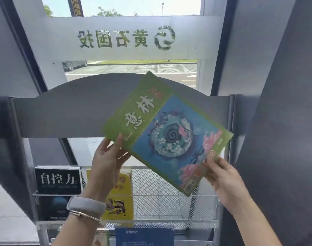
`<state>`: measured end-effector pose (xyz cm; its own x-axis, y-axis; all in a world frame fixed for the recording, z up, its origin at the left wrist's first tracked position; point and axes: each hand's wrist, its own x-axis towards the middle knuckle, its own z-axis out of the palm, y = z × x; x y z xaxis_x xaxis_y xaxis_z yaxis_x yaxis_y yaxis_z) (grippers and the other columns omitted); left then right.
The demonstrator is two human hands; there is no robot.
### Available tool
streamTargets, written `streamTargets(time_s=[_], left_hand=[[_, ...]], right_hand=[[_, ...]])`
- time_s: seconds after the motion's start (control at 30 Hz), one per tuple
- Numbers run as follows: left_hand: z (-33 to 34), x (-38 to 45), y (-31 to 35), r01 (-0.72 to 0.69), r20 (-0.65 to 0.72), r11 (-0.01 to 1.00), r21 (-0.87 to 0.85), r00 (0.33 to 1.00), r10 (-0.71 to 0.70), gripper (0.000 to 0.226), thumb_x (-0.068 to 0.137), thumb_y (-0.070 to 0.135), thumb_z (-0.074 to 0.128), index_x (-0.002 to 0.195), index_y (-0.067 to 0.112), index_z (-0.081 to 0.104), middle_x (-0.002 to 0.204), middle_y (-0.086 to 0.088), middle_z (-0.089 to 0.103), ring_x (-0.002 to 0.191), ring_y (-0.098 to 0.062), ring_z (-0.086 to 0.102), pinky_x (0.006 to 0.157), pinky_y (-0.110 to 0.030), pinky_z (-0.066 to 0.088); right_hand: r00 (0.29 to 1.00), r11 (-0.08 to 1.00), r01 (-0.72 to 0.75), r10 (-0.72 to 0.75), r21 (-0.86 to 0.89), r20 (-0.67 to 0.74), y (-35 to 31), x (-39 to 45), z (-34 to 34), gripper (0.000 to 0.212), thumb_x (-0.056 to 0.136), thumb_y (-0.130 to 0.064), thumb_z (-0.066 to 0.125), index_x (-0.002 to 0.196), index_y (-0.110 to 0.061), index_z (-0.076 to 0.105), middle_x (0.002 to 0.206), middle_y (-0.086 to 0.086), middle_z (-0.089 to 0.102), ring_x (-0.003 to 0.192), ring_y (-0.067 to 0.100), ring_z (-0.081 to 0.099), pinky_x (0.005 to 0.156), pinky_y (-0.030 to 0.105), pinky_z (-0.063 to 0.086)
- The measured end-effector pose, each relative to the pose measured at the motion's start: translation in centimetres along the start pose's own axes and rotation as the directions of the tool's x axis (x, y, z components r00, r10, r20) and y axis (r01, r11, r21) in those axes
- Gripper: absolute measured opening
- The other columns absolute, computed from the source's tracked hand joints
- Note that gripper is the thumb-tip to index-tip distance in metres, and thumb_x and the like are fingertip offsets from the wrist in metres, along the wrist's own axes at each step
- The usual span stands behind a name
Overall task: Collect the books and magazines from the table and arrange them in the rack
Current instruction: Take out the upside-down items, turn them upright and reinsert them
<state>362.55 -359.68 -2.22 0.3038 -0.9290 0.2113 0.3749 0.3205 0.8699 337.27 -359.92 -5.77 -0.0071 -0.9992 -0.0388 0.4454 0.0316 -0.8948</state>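
I hold a green and blue magazine point(166, 134) tilted in the air in front of the grey metal rack point(77, 112). My left hand point(107, 160) grips its lower left corner with the thumb on the cover. At the magazine's lower right edge, my right hand point(222, 176) pinches it. The magazine hangs above the rack's upper wire-mesh shelf point(162, 181), whose right part is bare mesh. On that shelf stand a black book point(58, 180) at the left and a yellow book point(120, 197) beside it, partly hidden by my left wrist.
A lower shelf holds a blue booklet point(144, 237) and another cover point(102, 238) at the bottom edge. Behind the rack is a glass window point(126, 38) with frosted lettering, framed by dark walls point(276, 86) on both sides.
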Motion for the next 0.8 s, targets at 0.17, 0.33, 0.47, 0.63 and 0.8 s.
streamTargets(time_s=[0.17,0.33,0.47,0.63,0.8], left_hand=[[0.9,0.9,4.0,-0.202,0.154,0.947,0.249,0.974,0.168,0.015,0.086,0.009,0.052,0.09,0.02,0.062,0.071,0.01,0.075,0.067,-0.006,0.069,0.06,-0.021,0.056],[2.6,1.9,6.3,-0.285,0.332,0.872,0.397,0.931,0.153,0.014,0.085,0.01,0.054,0.088,0.02,0.064,0.072,0.01,0.075,0.068,-0.01,0.07,0.061,-0.025,0.058],[3.0,2.4,5.6,-0.27,0.364,0.873,0.406,0.924,0.116,0.016,0.086,0.01,0.054,0.088,0.021,0.064,0.074,0.009,0.075,0.07,-0.012,0.071,0.064,-0.027,0.058],[2.5,2.9,2.7,-0.19,0.343,0.881,0.433,0.939,0.034,0.018,0.087,0.008,0.053,0.091,0.021,0.063,0.074,0.013,0.075,0.073,-0.008,0.07,0.063,-0.019,0.055],[0.5,3.7,-1.3,-0.112,0.27,0.778,0.618,0.96,-0.076,0.02,0.083,0.012,0.06,0.101,0.015,0.068,0.081,0.015,0.074,0.077,-0.001,0.069,0.073,-0.019,0.055]], right_hand=[[0.981,0.924,0.049,-0.116,-0.38,-0.155,-1.0,0.3,0.9,0.052,0.083,-0.015,0.07,0.131,-0.009,0.05,0.125,0.01,0.059,0.106,0.018,0.058,0.093,0.029,0.04],[0.955,0.714,0.285,-0.272,-0.64,0.121,-4.4,1.3,3.5,0.056,0.085,-0.029,0.068,0.136,-0.031,0.047,0.125,-0.018,0.059,0.119,0.009,0.052,0.101,0.03,0.038],[0.936,0.767,0.351,-0.262,-0.538,0.237,-5.3,2.8,3.2,0.022,0.087,-0.011,0.065,0.091,-0.032,0.07,0.082,-0.024,0.076,0.082,-0.002,0.069,0.07,0.011,0.053],[0.95,0.695,0.312,-0.247,-0.648,0.193,-3.7,4.0,1.7,0.019,0.087,-0.009,0.066,0.087,-0.027,0.071,0.075,-0.019,0.072,0.054,-0.013,0.06,0.049,0.001,0.042],[0.987,0.525,0.154,-0.129,-0.837,0.101,-0.9,5.1,0.1,0.021,0.087,-0.017,0.068,0.081,-0.036,0.068,0.089,-0.001,0.072,0.072,0.019,0.066,0.075,0.034,0.058]])
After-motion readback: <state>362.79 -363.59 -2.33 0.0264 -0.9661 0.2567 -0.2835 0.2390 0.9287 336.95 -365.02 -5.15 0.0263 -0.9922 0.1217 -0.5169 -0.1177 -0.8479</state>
